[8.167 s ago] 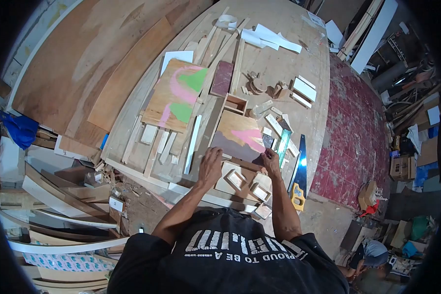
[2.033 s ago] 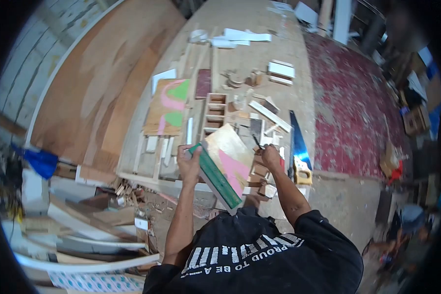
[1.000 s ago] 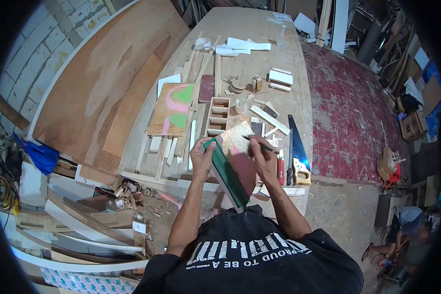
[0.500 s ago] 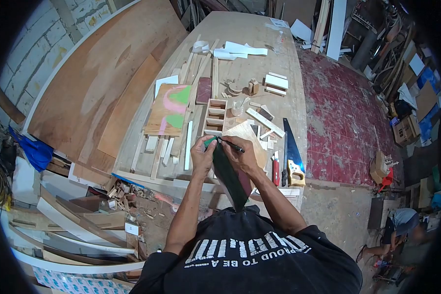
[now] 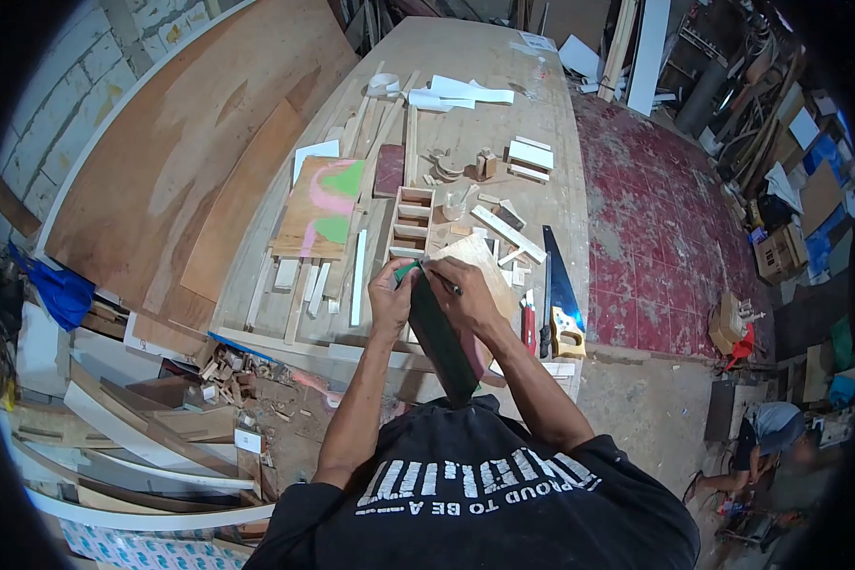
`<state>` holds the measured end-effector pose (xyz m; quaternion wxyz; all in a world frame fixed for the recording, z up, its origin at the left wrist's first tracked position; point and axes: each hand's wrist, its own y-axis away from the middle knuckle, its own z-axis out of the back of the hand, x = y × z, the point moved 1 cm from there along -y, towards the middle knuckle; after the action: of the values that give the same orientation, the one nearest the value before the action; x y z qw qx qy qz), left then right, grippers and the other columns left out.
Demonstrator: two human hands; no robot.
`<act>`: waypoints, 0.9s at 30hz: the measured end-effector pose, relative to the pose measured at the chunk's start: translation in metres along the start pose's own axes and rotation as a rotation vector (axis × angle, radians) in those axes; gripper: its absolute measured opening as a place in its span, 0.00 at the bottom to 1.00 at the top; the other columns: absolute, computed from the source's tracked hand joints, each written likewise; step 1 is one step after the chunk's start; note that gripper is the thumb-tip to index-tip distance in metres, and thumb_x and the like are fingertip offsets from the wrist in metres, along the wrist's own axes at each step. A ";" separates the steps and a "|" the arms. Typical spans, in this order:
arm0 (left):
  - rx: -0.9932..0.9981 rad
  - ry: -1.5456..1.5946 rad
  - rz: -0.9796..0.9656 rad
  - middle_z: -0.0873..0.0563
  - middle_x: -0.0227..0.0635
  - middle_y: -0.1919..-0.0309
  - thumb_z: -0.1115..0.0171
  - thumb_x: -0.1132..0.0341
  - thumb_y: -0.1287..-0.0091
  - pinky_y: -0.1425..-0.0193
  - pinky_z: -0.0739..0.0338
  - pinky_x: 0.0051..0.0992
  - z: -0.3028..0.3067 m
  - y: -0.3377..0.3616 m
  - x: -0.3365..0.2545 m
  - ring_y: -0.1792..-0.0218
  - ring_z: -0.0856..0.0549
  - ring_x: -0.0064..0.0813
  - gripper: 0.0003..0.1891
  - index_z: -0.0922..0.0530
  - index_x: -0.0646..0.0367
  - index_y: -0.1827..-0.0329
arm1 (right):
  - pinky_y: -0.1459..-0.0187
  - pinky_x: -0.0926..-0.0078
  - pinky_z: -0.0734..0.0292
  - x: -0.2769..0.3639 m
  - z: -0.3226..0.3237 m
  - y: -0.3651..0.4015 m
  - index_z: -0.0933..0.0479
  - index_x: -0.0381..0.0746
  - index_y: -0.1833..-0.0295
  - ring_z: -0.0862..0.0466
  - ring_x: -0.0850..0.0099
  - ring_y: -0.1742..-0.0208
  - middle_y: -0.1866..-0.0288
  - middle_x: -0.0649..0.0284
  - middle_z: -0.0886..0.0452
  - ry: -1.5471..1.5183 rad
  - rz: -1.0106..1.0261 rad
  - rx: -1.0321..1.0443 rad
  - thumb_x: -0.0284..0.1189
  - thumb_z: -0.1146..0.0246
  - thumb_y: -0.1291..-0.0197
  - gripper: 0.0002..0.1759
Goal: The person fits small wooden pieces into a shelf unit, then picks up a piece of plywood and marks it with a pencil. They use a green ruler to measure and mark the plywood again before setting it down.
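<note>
A long dark green strip (image 5: pixel 437 337) slants from my fingers down toward my chest. Its upper end is pinched in my left hand (image 5: pixel 389 299), the thumb lying along the edge. Close beside it, my right hand (image 5: pixel 470 302) is closed around a dark pen (image 5: pixel 457 289), mostly hidden by the fingers, near the strip's top. Just beyond my hands stands a small wooden box with compartments (image 5: pixel 413 220). A pale plywood piece (image 5: pixel 483 266) lies partly behind my right hand.
The workbench (image 5: pixel 503 47) carries a pink-and-green painted board (image 5: pixel 328 204), wood offcuts (image 5: pixel 509 233), a handsaw (image 5: pixel 562 285) and a red-handled tool (image 5: pixel 528 328). A large wood panel (image 5: pixel 190 142) leans at left. A person (image 5: pixel 769 437) crouches at lower right.
The pen has tilted in my right hand, so less of its barrel shows. My left hand still pinches the strip's top. The whole view has shifted slightly.
</note>
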<state>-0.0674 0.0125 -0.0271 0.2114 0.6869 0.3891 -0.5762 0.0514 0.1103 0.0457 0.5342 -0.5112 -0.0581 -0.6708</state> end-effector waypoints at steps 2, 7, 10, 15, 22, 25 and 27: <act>0.006 0.034 -0.005 0.14 0.28 0.61 0.32 0.72 0.32 0.54 0.22 0.18 -0.001 -0.001 -0.001 0.60 0.18 0.16 0.09 0.18 0.64 0.51 | 0.60 0.60 0.21 -0.003 -0.001 -0.002 0.19 0.31 0.52 0.16 0.50 0.63 0.63 0.48 0.17 -0.025 0.055 -0.044 0.22 0.38 0.38 0.10; -0.017 -0.089 -0.006 0.14 0.28 0.60 0.31 0.70 0.33 0.53 0.23 0.19 0.004 -0.002 -0.002 0.59 0.18 0.16 0.10 0.18 0.64 0.51 | 0.63 0.64 0.20 0.004 0.011 0.033 0.19 0.31 0.51 0.14 0.53 0.64 0.62 0.50 0.16 0.037 0.014 0.083 0.18 0.36 0.40 0.11; -0.021 -0.103 -0.006 0.14 0.29 0.60 0.30 0.70 0.33 0.52 0.23 0.19 0.006 0.000 -0.004 0.59 0.18 0.16 0.11 0.17 0.64 0.52 | 0.62 0.63 0.21 0.004 0.017 0.072 0.19 0.31 0.51 0.15 0.53 0.63 0.62 0.49 0.17 0.058 -0.031 0.144 0.18 0.36 0.41 0.12; -0.007 -0.157 0.055 0.14 0.29 0.59 0.30 0.71 0.34 0.51 0.23 0.20 0.002 -0.001 -0.002 0.58 0.18 0.16 0.10 0.17 0.64 0.52 | 0.60 0.58 0.22 0.004 0.020 0.087 0.20 0.32 0.52 0.17 0.48 0.63 0.64 0.49 0.18 0.034 -0.110 0.153 0.18 0.38 0.43 0.12; 0.016 -0.136 -0.012 0.15 0.29 0.58 0.31 0.71 0.34 0.51 0.23 0.21 -0.004 0.000 0.008 0.57 0.18 0.17 0.10 0.16 0.63 0.52 | 0.59 0.56 0.22 0.003 0.026 0.036 0.20 0.33 0.59 0.17 0.46 0.63 0.66 0.46 0.19 0.083 -0.097 0.218 0.22 0.37 0.44 0.08; 0.002 -0.119 -0.026 0.14 0.29 0.59 0.30 0.71 0.34 0.52 0.23 0.20 0.001 -0.001 0.010 0.58 0.18 0.17 0.10 0.16 0.63 0.51 | 0.59 0.56 0.22 0.008 0.035 0.075 0.20 0.32 0.63 0.17 0.46 0.64 0.67 0.46 0.18 0.141 -0.154 0.347 0.22 0.37 0.46 0.05; -0.002 -0.128 0.022 0.14 0.28 0.61 0.30 0.70 0.34 0.55 0.23 0.19 0.006 -0.002 0.015 0.61 0.18 0.16 0.11 0.17 0.63 0.51 | 0.60 0.57 0.22 0.015 0.041 0.106 0.21 0.33 0.64 0.17 0.48 0.65 0.68 0.47 0.18 0.126 -0.182 0.392 0.21 0.37 0.47 0.04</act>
<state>-0.0720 0.0133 -0.0430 0.2428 0.6528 0.3677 -0.6162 0.1608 0.0807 0.0267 0.5630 -0.3473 -0.1998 -0.7228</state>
